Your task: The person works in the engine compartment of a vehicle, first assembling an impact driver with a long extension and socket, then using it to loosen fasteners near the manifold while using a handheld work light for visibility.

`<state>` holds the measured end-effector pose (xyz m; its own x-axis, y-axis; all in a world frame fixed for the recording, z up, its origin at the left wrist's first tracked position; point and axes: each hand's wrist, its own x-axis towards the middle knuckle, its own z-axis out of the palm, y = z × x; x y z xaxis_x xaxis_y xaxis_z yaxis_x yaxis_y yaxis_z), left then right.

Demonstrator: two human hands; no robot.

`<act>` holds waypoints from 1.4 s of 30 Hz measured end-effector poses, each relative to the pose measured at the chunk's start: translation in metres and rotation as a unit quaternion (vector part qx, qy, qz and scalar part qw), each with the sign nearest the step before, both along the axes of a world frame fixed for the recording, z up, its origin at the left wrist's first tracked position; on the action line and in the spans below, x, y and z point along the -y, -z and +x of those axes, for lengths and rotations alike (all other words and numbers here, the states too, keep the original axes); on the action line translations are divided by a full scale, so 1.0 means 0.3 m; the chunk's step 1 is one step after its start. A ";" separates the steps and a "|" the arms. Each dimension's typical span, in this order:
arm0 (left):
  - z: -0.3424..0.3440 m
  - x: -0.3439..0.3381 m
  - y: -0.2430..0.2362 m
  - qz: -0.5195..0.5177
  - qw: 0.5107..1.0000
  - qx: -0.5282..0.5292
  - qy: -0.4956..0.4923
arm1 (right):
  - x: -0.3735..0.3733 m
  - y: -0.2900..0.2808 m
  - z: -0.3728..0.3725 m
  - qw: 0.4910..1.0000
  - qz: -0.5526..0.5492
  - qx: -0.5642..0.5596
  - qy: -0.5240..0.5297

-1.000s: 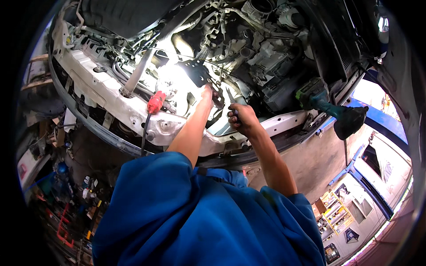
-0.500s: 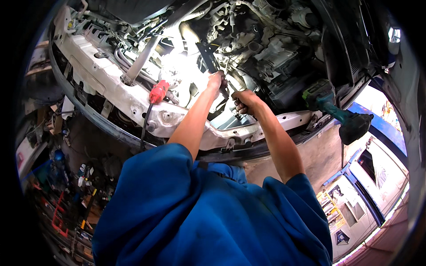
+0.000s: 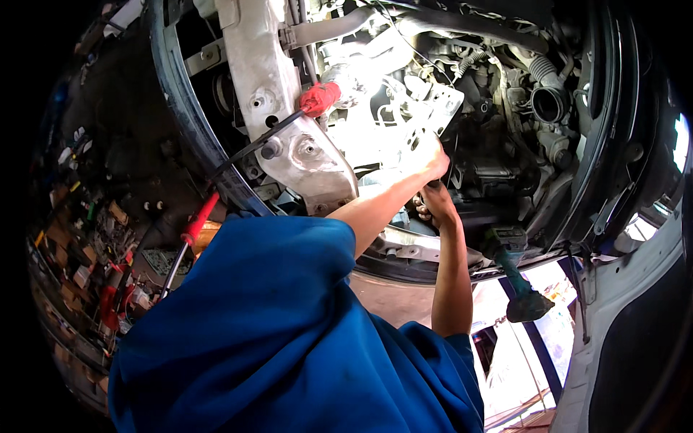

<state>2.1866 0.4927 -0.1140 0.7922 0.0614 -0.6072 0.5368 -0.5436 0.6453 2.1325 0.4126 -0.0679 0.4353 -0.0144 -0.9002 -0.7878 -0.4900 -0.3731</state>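
My left hand (image 3: pixel 432 157) is closed around the lower end of a flat metal bracket (image 3: pixel 446 105) with holes in it. The bracket stands up over the engine bay, brightly lit on one face. Just below, close to the left hand, my right hand (image 3: pixel 437 205) has its fingers curled. A small dark piece shows at its top, too hidden to name. A work lamp with a red handle (image 3: pixel 320 99) lies by the pale front crossmember (image 3: pixel 249 61), and its glare washes out the parts near my left hand.
A green and black cordless power tool (image 3: pixel 514 270) rests at the bay's front edge on the right. Hoses and an open round air duct (image 3: pixel 548 105) lie farther in. The lamp's black cable (image 3: pixel 249 150) crosses the crossmember. Cluttered tools and parts (image 3: pixel 133 238) lie at the left.
My view has turned, so the car appears rotated. The bracket has gone from dark to brightly lit as it tilted. My hands have come closer together, the left now above the right.
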 end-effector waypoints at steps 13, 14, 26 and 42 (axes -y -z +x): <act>-0.003 0.073 0.823 0.007 0.972 0.049 -0.231 | -0.071 -0.107 0.023 0.932 -0.139 0.236 -0.236; -0.010 0.019 0.808 -0.144 0.947 -0.107 -0.266 | -0.079 -0.159 0.026 0.944 -0.159 0.190 -0.216; 0.052 -0.253 0.171 -0.375 0.770 -0.310 -0.412 | -0.200 -0.135 0.047 0.925 -0.286 0.095 -0.231; 0.054 -0.263 0.121 -0.376 0.782 -0.287 -0.407 | -0.194 -0.079 0.044 0.937 -0.269 0.081 -0.208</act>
<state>2.2027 0.5718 -0.1502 0.2603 -0.1416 -0.9551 0.8260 0.5449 0.1444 2.1458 0.4706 -0.0442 0.6348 -0.2463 -0.7324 -0.4415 -0.8935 -0.0822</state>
